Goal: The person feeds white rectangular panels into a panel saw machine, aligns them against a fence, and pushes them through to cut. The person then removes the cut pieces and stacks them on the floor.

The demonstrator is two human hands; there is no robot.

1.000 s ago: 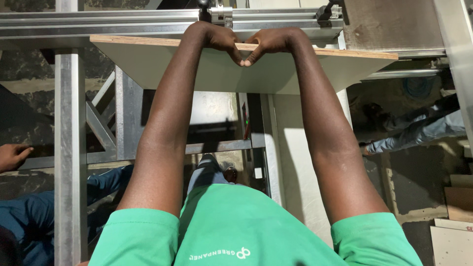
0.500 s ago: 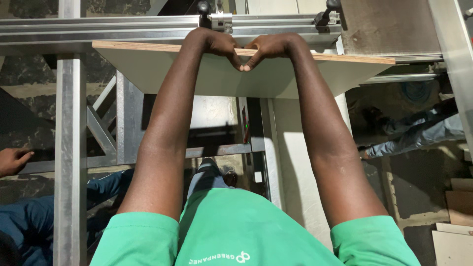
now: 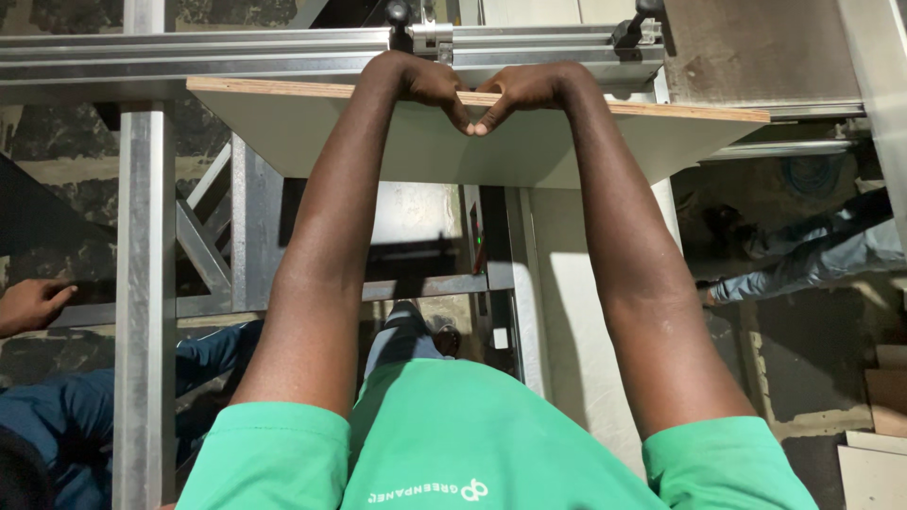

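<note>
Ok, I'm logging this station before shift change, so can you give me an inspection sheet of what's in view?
Surface: metal rail frame of a panel machine, grey.
Job's things: pale board with wood-coloured edge, lying flat against the rail.
Clutter: pale offcuts on the floor, lower right.
Grippers: left hand and right hand both curled over the board's far edge, thumbs meeting.
Cables: bluish coil, dim, uncertain.
Surroundings: another person's hand on a lower bar at left; a leg in jeans at right.

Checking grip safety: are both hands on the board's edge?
Yes: the left hand and right hand sit side by side on the board's edge.
</note>
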